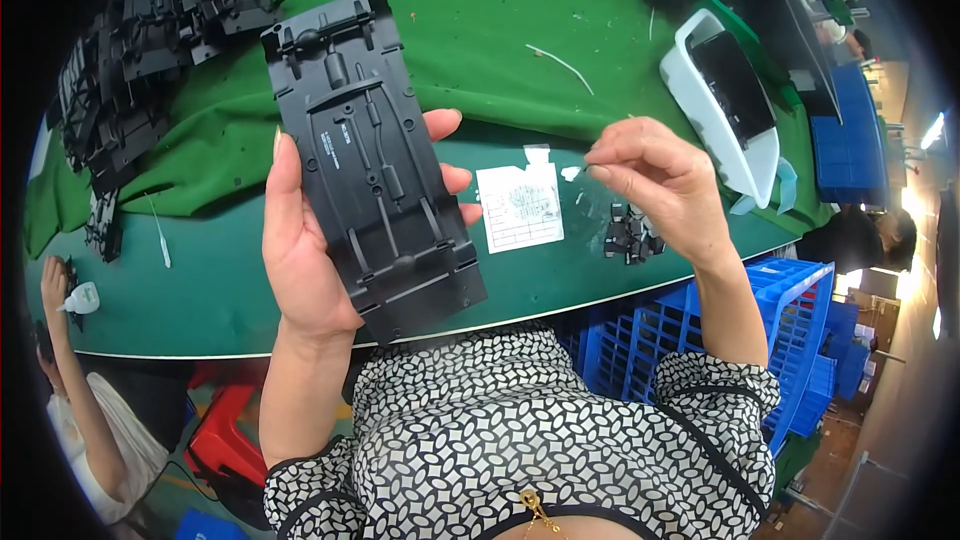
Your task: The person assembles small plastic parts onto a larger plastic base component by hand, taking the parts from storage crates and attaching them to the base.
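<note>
Left hand (300,250) grips long black moulded plastic chassis plate (370,165) upright over green table (220,290) — right hand (655,185), well apart to its right, fingertips pinched on sth. tiny.

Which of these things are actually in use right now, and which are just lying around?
In use:
left hand holding the black plastic chassis plate
right hand pinching a tiny part
small black parts pile

Lying about:
paper slip
stacked black plates
white tray
blue crate
</note>
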Demonstrator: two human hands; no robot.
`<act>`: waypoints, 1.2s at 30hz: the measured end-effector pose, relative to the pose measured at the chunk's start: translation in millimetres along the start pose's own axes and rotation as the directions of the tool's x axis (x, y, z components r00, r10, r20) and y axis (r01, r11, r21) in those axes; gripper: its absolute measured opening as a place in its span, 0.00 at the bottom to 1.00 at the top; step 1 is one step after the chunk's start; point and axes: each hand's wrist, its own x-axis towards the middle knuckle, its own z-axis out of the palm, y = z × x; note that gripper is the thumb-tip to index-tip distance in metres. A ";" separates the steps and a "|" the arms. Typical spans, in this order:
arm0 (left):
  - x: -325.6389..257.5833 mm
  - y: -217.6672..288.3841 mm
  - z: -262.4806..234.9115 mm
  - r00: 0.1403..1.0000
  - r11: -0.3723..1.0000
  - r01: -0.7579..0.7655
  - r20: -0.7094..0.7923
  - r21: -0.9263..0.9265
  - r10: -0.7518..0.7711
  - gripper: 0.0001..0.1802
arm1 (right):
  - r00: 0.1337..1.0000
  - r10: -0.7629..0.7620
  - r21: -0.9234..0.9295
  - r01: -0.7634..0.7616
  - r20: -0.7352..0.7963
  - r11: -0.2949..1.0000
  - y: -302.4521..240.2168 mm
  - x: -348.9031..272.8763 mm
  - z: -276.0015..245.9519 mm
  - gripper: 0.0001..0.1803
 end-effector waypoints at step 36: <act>-0.9 -1.0 -4.1 0.999 0.999 -0.024 0.029 0.031 0.023 0.40 | 0.878 0.402 -0.023 -0.411 0.260 0.912 -24.2 -0.6 22.0 0.04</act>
